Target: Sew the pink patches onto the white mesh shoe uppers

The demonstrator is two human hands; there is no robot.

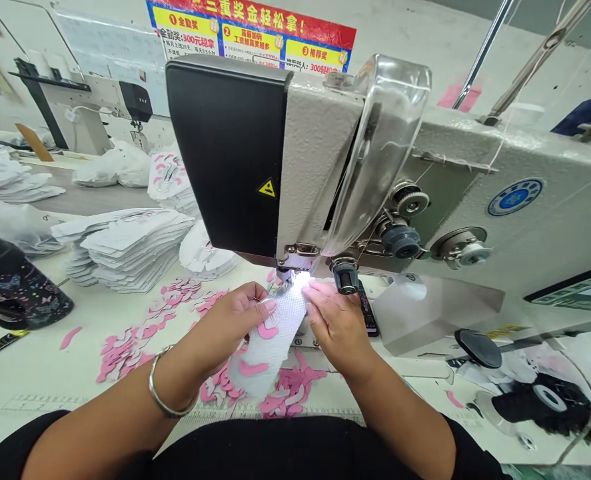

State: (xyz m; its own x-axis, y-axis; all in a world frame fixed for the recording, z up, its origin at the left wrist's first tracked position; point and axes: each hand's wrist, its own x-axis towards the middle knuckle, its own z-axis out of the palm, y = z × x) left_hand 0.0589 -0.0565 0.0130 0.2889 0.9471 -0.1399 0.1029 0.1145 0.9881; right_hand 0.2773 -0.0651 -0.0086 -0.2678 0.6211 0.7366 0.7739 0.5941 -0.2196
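Bottle (25,287) at the left edge of the frame, then a stack of white pieces (135,247) left of centre, with pink scraps (128,350) strewn below it. Nearer the middle, the left hand (240,312) is closed in a pinch on the left edge of a white cloth (278,341) with pink patches (253,368). That cloth sits just below the frame's centre, its top end at the lit lower part of the sewing machine (320,147). The right hand (341,328) lays its fingers along the right edge — whether it pinches too, I cannot tell. Stitching seems the step in hand; the next move calls for steady, flat guiding — fingertips clear of the stitching spot. Just beyond, a phone (369,315).
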